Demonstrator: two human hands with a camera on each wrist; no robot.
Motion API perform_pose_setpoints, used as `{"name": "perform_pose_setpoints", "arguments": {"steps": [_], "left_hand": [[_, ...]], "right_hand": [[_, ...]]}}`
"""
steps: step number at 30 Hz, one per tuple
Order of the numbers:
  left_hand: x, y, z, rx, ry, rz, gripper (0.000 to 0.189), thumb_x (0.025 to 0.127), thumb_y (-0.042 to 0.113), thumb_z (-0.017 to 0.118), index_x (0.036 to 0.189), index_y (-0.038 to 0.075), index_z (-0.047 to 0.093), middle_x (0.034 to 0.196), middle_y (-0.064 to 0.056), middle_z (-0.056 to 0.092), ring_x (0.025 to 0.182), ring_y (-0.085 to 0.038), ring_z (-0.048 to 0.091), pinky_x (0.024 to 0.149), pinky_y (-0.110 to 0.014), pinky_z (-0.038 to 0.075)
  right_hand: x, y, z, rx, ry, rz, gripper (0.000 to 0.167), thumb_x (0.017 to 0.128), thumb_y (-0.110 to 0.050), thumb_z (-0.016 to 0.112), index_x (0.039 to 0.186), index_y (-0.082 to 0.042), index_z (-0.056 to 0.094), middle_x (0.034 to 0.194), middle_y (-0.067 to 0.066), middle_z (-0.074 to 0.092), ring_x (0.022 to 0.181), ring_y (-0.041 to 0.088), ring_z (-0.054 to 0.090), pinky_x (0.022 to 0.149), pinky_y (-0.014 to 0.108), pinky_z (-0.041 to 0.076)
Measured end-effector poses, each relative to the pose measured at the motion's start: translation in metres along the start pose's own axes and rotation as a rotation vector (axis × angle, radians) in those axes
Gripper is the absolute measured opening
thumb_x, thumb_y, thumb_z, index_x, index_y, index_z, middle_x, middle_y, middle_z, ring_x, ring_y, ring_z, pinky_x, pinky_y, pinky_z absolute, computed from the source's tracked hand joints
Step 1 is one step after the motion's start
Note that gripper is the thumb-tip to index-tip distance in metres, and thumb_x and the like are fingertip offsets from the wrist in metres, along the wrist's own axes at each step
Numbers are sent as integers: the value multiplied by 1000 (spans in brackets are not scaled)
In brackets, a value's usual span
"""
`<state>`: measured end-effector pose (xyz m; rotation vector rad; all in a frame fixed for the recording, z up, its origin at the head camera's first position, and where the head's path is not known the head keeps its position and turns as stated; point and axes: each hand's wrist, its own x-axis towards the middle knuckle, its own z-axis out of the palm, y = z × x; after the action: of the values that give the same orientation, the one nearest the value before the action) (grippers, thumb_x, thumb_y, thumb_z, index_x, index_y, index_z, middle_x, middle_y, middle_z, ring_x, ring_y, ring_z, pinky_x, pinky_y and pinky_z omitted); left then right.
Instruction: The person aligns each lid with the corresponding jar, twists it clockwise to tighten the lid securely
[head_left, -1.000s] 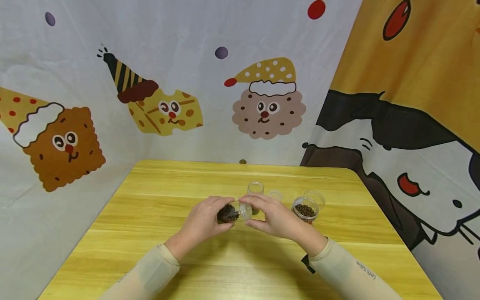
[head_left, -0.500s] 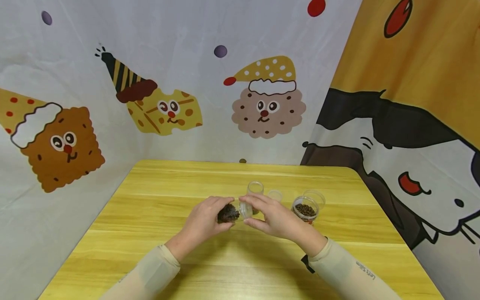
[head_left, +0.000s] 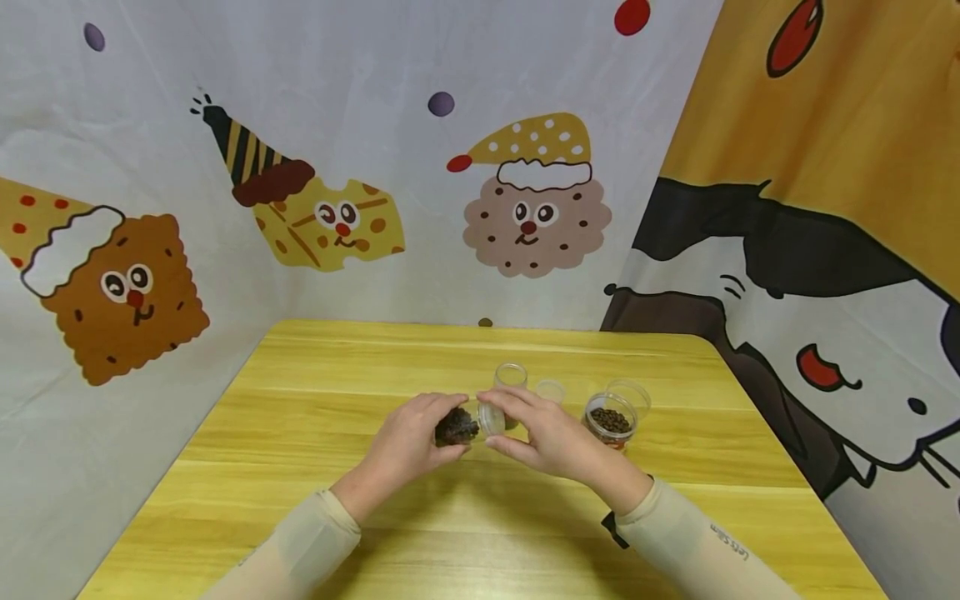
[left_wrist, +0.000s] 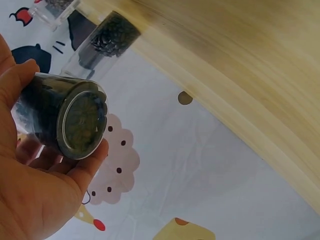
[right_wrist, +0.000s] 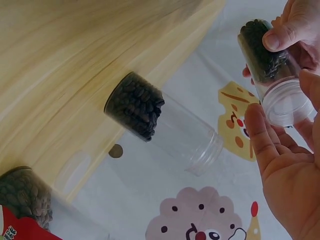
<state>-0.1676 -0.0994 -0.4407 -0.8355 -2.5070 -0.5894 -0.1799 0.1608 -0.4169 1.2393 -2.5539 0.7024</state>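
Two hands (head_left: pixel 408 437) (head_left: pixel 551 437), one held jar (head_left: pixel 459 427), two standing jars (head_left: pixel 512 377) (head_left: pixel 611 436)

Left hand (left_wrist: pixel 42 187) grips clear jar (left_wrist: pixel 62 116), base facing camera; second jar (left_wrist: pixel 101 46), part-filled with dark pieces (left_wrist: pixel 116 33), on wooden table (left_wrist: pixel 235 70).

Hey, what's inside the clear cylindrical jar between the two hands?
Small dark pieces gather toward the base of the clear cylindrical jar; none show near its clear round lid. The left hand wraps around the jar, so whatever lies behind that hand is covered.
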Motion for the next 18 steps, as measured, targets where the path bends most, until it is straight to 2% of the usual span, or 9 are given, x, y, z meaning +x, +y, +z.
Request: {"name": "perform_pose_setpoints", "arguments": {"steps": [6, 11, 18], "left_hand": [[0, 0, 0, -34, -1, -16, 71, 75, 28, 100, 136, 8, 69, 124, -9, 77, 107, -25, 77, 87, -38, 67], [0, 1, -1, -28, -12, -18, 70, 75, 29, 100, 136, 9, 69, 123, -8, 77, 105, -24, 77, 86, -37, 67], [-1, 1, -1, -23, -18, -19, 71, 76, 29, 99, 136, 10, 69, 122, -8, 77, 105, -24, 77, 86, -37, 67]], "right_hand": [[0, 1, 2, 4, 29, -29, 62, 100, -31, 78, 155, -17, 55, 154, 13, 59, 113, 20, 75, 86, 32, 65], [0, 1, 2, 36, 13, -25, 61, 99, -29, 79, 154, -15, 56, 153, 15, 60, 105, 15, 76, 84, 29, 65], [0, 0, 3, 63, 8, -24, 61, 99, -27, 79, 153, -10, 56, 151, 19, 61, 102, 14, 76, 84, 25, 64]]}}
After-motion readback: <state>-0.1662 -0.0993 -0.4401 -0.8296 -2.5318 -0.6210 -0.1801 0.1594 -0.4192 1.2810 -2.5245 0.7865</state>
